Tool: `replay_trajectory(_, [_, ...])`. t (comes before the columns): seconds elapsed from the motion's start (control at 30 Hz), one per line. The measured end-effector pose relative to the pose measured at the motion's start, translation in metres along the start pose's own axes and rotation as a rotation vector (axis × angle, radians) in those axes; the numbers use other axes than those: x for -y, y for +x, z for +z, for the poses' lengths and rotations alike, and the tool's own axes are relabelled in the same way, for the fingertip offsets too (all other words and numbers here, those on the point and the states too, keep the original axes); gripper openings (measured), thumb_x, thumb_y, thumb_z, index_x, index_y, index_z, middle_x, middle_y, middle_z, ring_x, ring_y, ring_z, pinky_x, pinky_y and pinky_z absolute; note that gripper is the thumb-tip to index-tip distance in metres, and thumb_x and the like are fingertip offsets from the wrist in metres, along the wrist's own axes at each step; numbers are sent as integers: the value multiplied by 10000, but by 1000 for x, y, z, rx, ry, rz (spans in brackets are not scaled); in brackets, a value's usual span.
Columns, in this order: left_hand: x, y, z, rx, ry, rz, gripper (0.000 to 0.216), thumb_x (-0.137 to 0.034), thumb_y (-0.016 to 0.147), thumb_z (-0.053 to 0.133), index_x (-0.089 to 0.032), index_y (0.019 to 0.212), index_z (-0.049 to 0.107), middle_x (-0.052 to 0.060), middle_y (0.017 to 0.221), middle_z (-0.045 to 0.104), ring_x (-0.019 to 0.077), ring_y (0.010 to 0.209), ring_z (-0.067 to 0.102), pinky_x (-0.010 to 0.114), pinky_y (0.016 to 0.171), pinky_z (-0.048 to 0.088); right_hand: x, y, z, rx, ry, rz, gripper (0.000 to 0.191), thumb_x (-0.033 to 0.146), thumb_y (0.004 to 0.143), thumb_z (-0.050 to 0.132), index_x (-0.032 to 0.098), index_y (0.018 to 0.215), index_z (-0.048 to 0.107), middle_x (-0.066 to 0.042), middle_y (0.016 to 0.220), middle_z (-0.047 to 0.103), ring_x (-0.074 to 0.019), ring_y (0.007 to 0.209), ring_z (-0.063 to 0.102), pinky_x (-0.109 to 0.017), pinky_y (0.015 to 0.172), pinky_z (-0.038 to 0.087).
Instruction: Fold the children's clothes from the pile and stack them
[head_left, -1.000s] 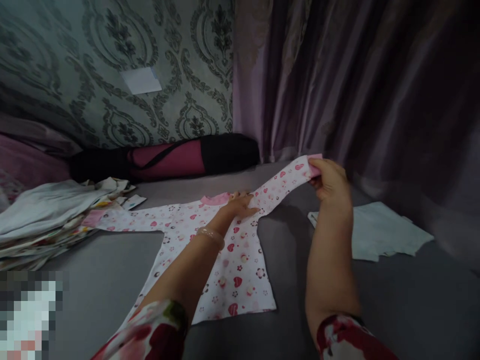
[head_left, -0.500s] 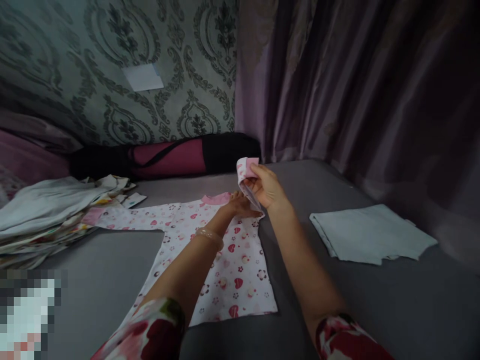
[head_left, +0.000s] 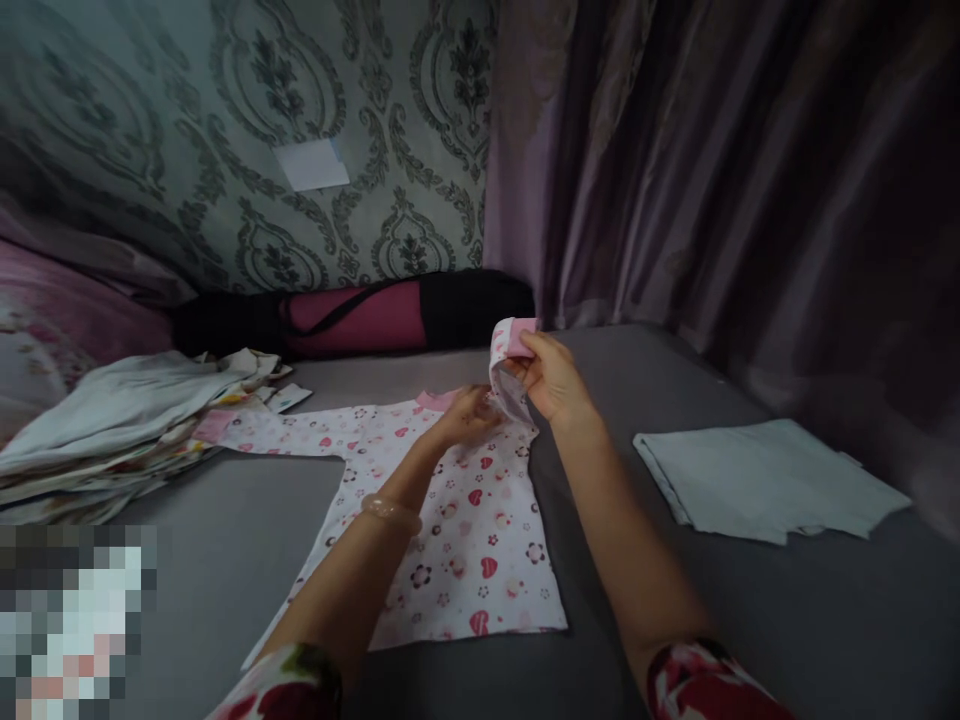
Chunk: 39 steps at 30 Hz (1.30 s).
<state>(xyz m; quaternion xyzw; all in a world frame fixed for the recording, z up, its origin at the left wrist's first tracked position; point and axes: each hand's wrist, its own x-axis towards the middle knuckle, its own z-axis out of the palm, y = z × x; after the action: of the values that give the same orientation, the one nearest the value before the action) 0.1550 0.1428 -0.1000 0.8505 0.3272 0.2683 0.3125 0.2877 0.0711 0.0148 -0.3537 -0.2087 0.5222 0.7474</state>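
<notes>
Heart-print shirt (head_left: pixel 469 540) lies spread on a grey surface (head_left: pixel 202 560) in front of the person, its pink collar (head_left: pixel 435 401) pointing away and its bottom hem towards the wearer of the camera. White cloth carries red hearts and small dark flowers. One sleeve (head_left: pixel 289 432) stretches out flat to the left, ending in a pink end band (head_left: pixel 214 427) at the edge of a loose pile of clothes (head_left: pixel 127 410). The other sleeve is lifted and bent back on itself: the right hand (head_left: pixel 555 385) has its grip pinched on the pink cuff (head_left: pixel 523 337), thumb on top, holding it above the shirt's shoulder. The left hand (head_left: pixel 469 415) is over the upper part of the shirt, just beside the collar and the base of the raised sleeve; its fingers are blurred, so I cannot tell whether that grip is closed on cloth. A pale bangle (head_left: pixel 391 514) circles the left forearm. To the right, well apart from the shirt, a pale folded cloth (head_left: pixel 757 475) lies flat. Behind, a long black and magenta bag (head_left: pixel 360 317) rests along the patterned wall (head_left: pixel 420 130), next to a purple curtain (head_left: pixel 637 150).
</notes>
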Motion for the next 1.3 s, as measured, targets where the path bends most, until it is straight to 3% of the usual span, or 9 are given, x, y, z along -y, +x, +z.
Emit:
replay_trajectory(0.13, [8,-37,-38,-169,-530,-429,476,-508,777,640,-151,1089,603,137,1105,638,216,919,634,353,800,525,-25,3,6,63,-96,-34,61,189,750,650,196,782,599,32,665,639,-95,571,599,-189,513,514])
replay_trajectory(0.23, [19,-60,-57,-356,-819,-576,450,-520,813,601,-124,1026,579,142,1059,644,190,846,656,337,790,536,-55,-3,12,124,-197,-36,126,265,757,673,208,852,613,24,750,660,-111,635,626,-212,554,528])
replay_trajectory(0.37, [34,-72,-61,-423,-1016,-689,552,-645,863,409,-126,913,589,115,846,662,190,742,664,320,688,544,-91,-15,10,445,-471,153,247,351,761,708,218,962,653,-34,980,692,-163,889,655,-282,735,555])
replay_trajectory(0.47, [40,-73,-57,-409,-984,-660,533,-680,772,521,-153,804,593,50,680,625,174,639,632,279,575,507,-98,-10,-1,502,-630,219,226,357,816,669,221,997,664,-68,1130,667,-179,1029,628,-323,851,531])
replay_trajectory(0.63, [43,-75,-56,-508,-761,-609,392,-399,513,803,-180,689,530,-48,577,527,88,504,486,195,471,373,-64,29,-34,190,-493,102,223,382,927,504,192,940,621,-93,1138,666,-153,954,669,-305,835,531])
replay_trajectory(0.77, [46,-73,-61,-559,-749,-518,438,-399,555,741,-186,918,620,-38,645,562,101,564,500,201,514,391,-39,52,-63,-84,-554,-34,230,350,930,454,189,888,612,-84,1015,703,-140,879,686,-283,785,534])
replay_trajectory(0.87, [49,-72,-63,-563,-762,-501,532,-416,566,733,-197,1038,622,-30,686,582,117,603,520,216,546,419,-45,59,-78,-187,-861,-92,221,250,901,428,172,946,631,-97,1031,702,-147,916,673,-290,806,520])
replay_trajectory(1.03, [59,-72,-61,-602,-731,-501,375,-411,567,742,-186,834,608,-34,662,561,107,597,503,199,538,394,-84,51,-77,22,-1502,-153,389,198,896,360,128,1198,595,-160,1228,621,-222,1178,549,-352,994,401])
replay_trajectory(1.3, [71,-76,-61,-670,-489,-479,316,-454,654,683,-186,683,517,-56,580,464,86,522,399,192,499,314,-126,20,-69,224,-1933,-275,637,382,947,287,4,1459,270,-205,1543,203,-309,1436,110,-455,1151,92])
